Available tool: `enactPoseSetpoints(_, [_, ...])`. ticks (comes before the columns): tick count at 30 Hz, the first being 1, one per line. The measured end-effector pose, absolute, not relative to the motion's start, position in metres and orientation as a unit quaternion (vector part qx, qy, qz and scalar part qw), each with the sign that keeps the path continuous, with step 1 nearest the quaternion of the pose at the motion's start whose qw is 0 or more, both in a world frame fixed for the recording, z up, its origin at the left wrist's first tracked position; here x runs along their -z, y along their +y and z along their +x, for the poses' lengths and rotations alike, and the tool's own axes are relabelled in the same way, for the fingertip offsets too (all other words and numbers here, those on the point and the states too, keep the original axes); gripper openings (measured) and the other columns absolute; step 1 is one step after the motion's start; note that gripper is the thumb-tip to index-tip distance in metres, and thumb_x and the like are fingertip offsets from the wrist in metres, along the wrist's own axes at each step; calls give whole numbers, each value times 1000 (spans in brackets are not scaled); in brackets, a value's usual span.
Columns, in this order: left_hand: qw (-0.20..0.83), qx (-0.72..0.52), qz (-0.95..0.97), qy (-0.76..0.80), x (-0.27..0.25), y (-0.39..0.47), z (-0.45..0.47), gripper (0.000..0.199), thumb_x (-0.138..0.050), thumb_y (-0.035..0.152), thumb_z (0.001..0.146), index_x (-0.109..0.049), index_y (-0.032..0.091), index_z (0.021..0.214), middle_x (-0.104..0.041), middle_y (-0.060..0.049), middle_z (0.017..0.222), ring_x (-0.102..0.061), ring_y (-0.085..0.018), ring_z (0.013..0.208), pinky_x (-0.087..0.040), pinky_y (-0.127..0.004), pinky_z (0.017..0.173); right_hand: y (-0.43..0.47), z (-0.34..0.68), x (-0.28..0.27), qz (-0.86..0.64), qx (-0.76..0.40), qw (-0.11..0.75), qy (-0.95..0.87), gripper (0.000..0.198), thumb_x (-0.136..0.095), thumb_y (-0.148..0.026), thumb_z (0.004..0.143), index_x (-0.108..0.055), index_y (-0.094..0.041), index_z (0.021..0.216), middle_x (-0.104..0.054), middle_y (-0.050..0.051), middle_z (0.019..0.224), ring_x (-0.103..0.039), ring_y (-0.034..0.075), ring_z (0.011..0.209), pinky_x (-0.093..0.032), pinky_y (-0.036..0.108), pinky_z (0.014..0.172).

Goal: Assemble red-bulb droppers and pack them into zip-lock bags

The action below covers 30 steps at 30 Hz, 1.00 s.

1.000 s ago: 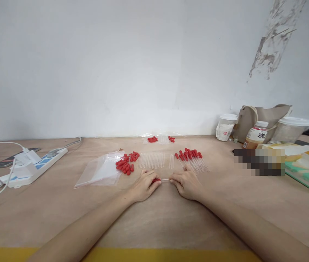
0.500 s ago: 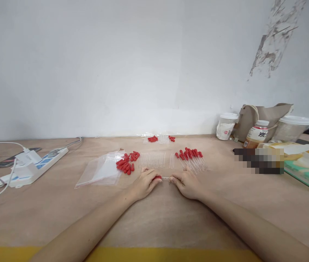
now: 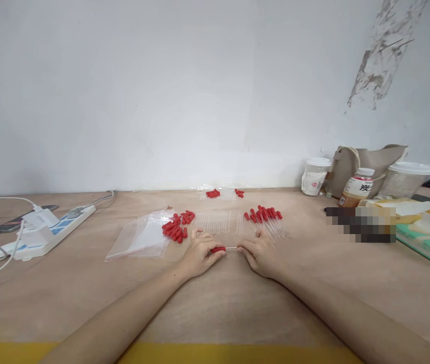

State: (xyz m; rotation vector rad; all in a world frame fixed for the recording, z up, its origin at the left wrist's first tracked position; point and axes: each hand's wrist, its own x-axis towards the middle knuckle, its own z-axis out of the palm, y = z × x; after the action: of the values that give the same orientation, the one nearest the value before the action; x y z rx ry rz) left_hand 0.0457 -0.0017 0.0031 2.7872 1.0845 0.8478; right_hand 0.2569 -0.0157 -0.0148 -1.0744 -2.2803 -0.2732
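Note:
My left hand (image 3: 201,256) is closed on a red rubber bulb (image 3: 218,249), pinched between thumb and fingers. From the bulb's right end a thin clear glass dropper tube (image 3: 231,248) runs across to my right hand (image 3: 257,255), whose thumb and fingertips are closed on it. Bulb and tube lie in one line, just above the table. Beyond my left hand is a pile of loose red bulbs (image 3: 175,228). Bare glass tubes (image 3: 213,222) lie in a row behind the hands. Behind my right hand several droppers with red bulbs fitted (image 3: 266,215) lie side by side.
Clear plastic bags (image 3: 137,237) lie left of the bulbs. A white power strip (image 3: 57,230) with cables is at the far left. Another bag with bulbs and tubes (image 3: 222,193) lies by the wall. A paper cup (image 3: 315,177), a bottle (image 3: 358,188) and a grey bag (image 3: 380,157) stand at the right.
The hands have barely moved. A little more of the red bulb and of the glass tube shows between my fingers, and the fingers of my left hand are slightly looser.

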Motion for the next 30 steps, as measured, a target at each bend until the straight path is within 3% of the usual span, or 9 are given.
enactPoseSetpoints(21, [16,-284,902,323,0,0,45,20,-53,36,80,-63,20,75,-62,1,63,-55,-14,69,-21,-38,89,-16,248,16,-415,63,296,-858,25,-37,-22,85,-58,-18,73,-62,0,67,-44,10,56,-22,30,71])
enactPoseSetpoints(26, [25,-319,877,359,0,-1,45,18,-53,38,80,-63,25,86,-67,0,79,-57,-17,78,-20,-42,91,-20,249,1,-407,110,261,-868,25,-37,-25,86,-59,-18,77,-61,3,76,-48,13,72,-23,30,72])
enactPoseSetpoints(30, [19,-319,873,369,0,-3,40,34,-56,41,76,-56,25,107,-64,-4,100,-54,-21,95,-21,-44,95,-16,265,-10,-453,151,242,-845,24,-41,-27,84,-61,-19,74,-61,5,80,-47,16,81,-23,31,74])
